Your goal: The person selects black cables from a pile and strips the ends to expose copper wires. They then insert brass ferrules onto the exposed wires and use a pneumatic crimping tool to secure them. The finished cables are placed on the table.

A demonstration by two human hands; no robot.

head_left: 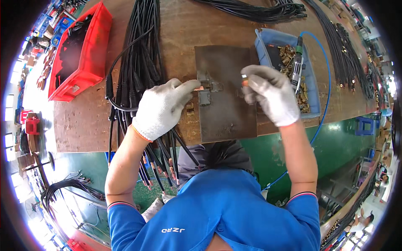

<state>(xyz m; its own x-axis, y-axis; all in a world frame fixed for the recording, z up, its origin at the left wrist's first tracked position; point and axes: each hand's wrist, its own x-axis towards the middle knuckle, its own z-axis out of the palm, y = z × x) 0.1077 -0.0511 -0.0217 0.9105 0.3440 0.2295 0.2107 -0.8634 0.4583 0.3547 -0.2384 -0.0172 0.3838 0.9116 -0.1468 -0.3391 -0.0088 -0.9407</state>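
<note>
My left hand, in a white knit glove, is closed on a black cable that loops in from the left. Bare copper strands stick out past its fingertips over a dark plate. A small metal block is set on that plate, just below the strands. Between the thumb and fingers of my gloved right hand is a small brass fitting, held above the plate's right side and apart from the cable. The fitting's exact shape is hard to make out.
A blue bin of brass fittings stands to the right, with an air-powered tool and its blue hose across it. On the left are a bundle of black cables and a red bin of black parts. More cables lie behind.
</note>
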